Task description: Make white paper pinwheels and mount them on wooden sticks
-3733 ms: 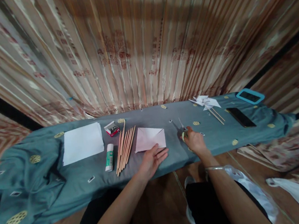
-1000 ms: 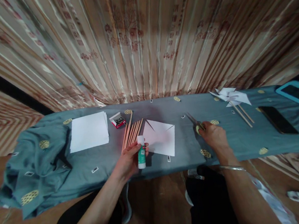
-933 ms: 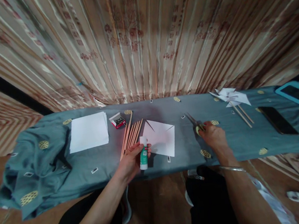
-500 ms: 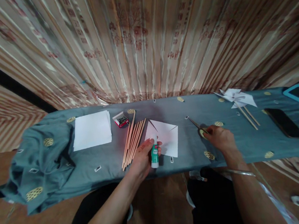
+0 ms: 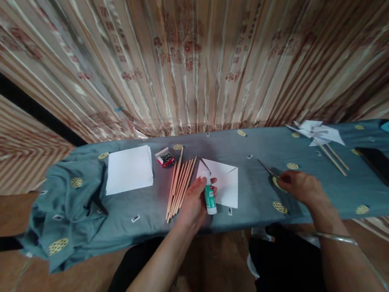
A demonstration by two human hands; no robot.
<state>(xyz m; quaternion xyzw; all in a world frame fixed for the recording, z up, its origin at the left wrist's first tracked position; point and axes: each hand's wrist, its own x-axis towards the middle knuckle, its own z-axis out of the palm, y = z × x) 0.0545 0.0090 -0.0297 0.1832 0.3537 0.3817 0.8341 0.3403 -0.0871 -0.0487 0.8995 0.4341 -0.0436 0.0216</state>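
Clasping glue stick (image 5: pixel 209 196) in left grip (image 5: pixel 194 204) at near left of slit paper (image 5: pixel 228 189), perhaps for handiness; grasping scissors (image 5: pixel 276 180) by handles in right grip (image 5: pixel 303 188), aimed far left, likely for control.

Glue stick (image 5: pixel 209 196), grn w/ wht ends, is held approx. vert. in view by L hand (image 5: pixel 193 205), overlapping L side of sq. wht sheet (image 5: pixel 227 182), flat w/ corner slits; scissors (image 5: pixel 276 181), yel-grn handles in R hand (image 5: pixel 300 186), sit R of sheet, tips pointing far-L.
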